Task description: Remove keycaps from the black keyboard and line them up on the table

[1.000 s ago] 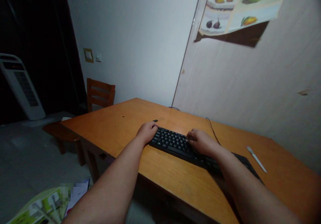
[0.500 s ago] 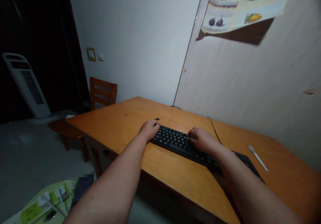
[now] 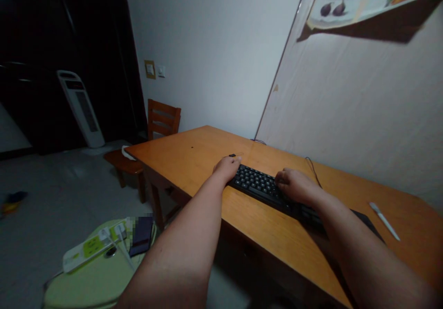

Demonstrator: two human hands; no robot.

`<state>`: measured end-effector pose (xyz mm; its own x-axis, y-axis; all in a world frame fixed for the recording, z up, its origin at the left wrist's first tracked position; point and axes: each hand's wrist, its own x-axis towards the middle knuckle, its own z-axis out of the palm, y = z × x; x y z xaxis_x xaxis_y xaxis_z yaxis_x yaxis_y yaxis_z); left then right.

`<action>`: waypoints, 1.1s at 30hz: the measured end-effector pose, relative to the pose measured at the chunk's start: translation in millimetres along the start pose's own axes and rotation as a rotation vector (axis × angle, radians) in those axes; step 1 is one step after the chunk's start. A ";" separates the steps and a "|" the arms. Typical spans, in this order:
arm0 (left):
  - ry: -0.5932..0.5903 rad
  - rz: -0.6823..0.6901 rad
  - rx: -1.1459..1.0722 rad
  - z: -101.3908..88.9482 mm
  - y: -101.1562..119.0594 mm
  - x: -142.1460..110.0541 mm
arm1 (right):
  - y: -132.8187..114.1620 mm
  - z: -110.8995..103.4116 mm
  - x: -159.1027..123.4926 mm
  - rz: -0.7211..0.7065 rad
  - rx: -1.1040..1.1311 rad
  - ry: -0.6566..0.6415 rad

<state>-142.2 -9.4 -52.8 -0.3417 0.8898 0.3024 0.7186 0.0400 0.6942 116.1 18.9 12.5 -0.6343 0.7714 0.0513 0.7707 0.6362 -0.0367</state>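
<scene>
A black keyboard (image 3: 258, 180) lies along the front of the wooden table (image 3: 263, 228). At its left end my left hand (image 3: 226, 168) is closed around the edge, thumb towards the keys. My right hand (image 3: 297, 184) rests over the middle of the keys with its fingers curled together. What those fingers hold, if anything, is hidden. My right forearm covers much of the keyboard's right part. Just behind my left hand is a small black item (image 3: 232, 155) with a thin loop. To the right lies a slim white stick-like tool (image 3: 384, 220) with a greyish tip.
A thin black cable (image 3: 313, 170) runs behind the keyboard. On the lower left, a green stool (image 3: 86, 288) carries a power strip (image 3: 92, 249) with plugs and a dark phone-like slab (image 3: 141, 235). A wooden chair (image 3: 164, 117) stands past the table's far left corner.
The view has swung left and down, so the table and both hands appear further right and more of the green stool shows. Both hands stay at the same places on the keyboard.
</scene>
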 end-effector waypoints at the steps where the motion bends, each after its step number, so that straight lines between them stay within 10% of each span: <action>1: 0.001 0.009 0.001 -0.1 1.6 -1.9 | 1.5 1.0 0.6 -0.012 0.005 -0.002; 33: 0.019 0.044 0.096 -9.9 12.5 -17.1 | -3.8 -2.3 -3.8 0.002 0.008 0.041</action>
<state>-133.4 -28.6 -42.8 -0.3190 0.8832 0.3438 0.7878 0.0454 0.6143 115.7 13.5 14.7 -0.6297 0.7713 0.0926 0.7712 0.6350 -0.0447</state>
